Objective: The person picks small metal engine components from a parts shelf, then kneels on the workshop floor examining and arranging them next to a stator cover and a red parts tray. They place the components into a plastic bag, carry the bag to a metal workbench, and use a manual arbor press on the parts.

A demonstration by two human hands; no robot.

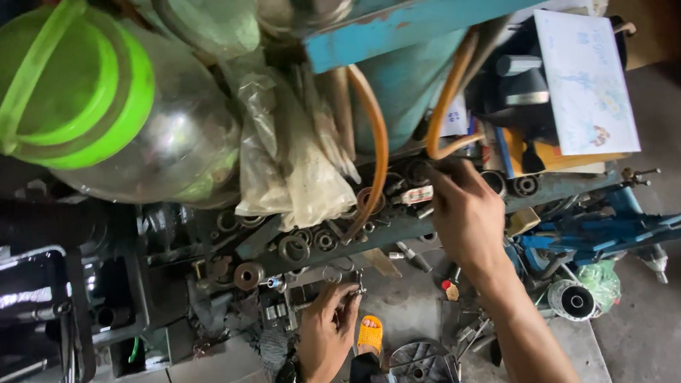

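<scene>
Reaching up onto a cluttered metal shelf (404, 228), the right hand (466, 212) has its fingers curled among small parts there, its fingertips touching a little white-and-red cylinder (416, 195); whether it truly grips that piece cannot be told, since the fingers hide the contact. Lower and to the left of it, the left hand (326, 332) is closed around a small metal fitting (344, 288), thumb and fingers pinched on it just below the shelf's edge. A dark watch (287, 379) sits at that wrist.

Between the two hands lie more loose parts: round bearings and rings (293, 248) line the shelf just above the left hand, well to the left of the right hand. An orange hose (377, 147) curves down past the right hand's fingertips, and a crumpled clear plastic bag (293, 171) hangs further left of it. Beyond the bag, far from both hands, stands a large clear jar with a green lid (79, 89). Behind the hoses is a blue-painted machine body (416, 13). Off to the right of the right hand sits a white card (587, 77), with blue metal tools (622, 231) below it. An orange sandal (370, 334) shows beside the left hand.
</scene>
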